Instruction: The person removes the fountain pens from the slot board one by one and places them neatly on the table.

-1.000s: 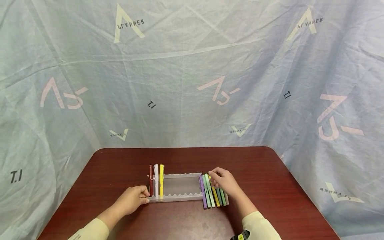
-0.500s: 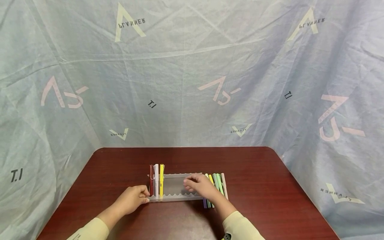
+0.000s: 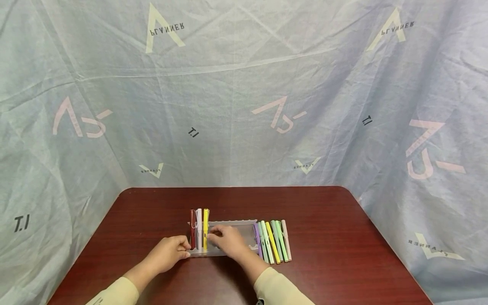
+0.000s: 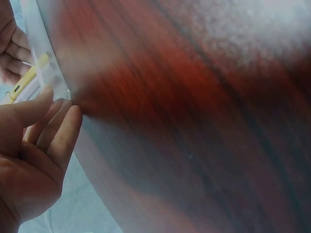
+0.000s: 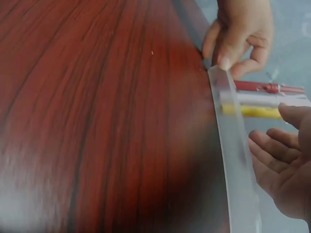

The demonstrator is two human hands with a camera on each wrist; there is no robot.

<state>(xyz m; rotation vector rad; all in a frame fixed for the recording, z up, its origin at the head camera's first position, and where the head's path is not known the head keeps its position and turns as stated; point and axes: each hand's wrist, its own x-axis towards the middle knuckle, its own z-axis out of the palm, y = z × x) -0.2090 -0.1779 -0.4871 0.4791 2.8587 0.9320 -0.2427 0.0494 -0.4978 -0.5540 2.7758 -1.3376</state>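
1. The big change is the right hand [image 3: 230,241]; a second ago it was over the loose pens [image 3: 272,241], just past the right end of the tray [image 3: 245,231]; then it went over the tray's right part, and now it is by the yellow pen [image 3: 206,218], near the tray's left end.
2. Its thumb is apart from its soft, bent fingers, and it grips nothing that I can see; I can't tell if it touches the yellow pen.
3. The left hand [image 3: 167,254] has not moved; it pinches the tray's near left corner, which seems to help keep the tray still.
4. The red pen [image 3: 192,231], the white pen [image 3: 199,231] and the yellow pen lie across the tray's left part, in that order, and their tops poke past its far edge; these have not moved.
5. So the work looks to be at the yellow pen now; the loose pens, beside the tray, are left alone.
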